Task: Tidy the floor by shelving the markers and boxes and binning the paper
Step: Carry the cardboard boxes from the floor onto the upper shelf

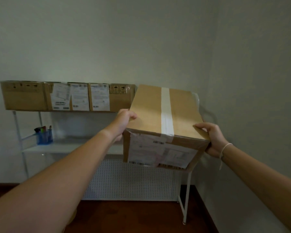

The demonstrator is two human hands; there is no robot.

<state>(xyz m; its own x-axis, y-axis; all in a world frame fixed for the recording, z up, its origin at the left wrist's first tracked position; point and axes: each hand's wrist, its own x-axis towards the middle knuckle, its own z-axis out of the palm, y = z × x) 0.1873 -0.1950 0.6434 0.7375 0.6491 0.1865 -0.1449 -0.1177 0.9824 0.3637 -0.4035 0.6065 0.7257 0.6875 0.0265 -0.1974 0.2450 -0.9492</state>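
Observation:
I hold a taped cardboard box with shipping labels in the air at the right end of a white metal shelf unit. My left hand grips its left side and my right hand grips its near right corner. The box is tilted, its far end level with the top shelf. Three cardboard boxes stand in a row on the top shelf, to the left of the held box. A blue holder with markers sits on the middle shelf at the left.
A white perforated panel closes the lower back of the shelf unit. The wall corner runs close on the right. Dark wooden floor lies below, with the shelf's white leg standing on it.

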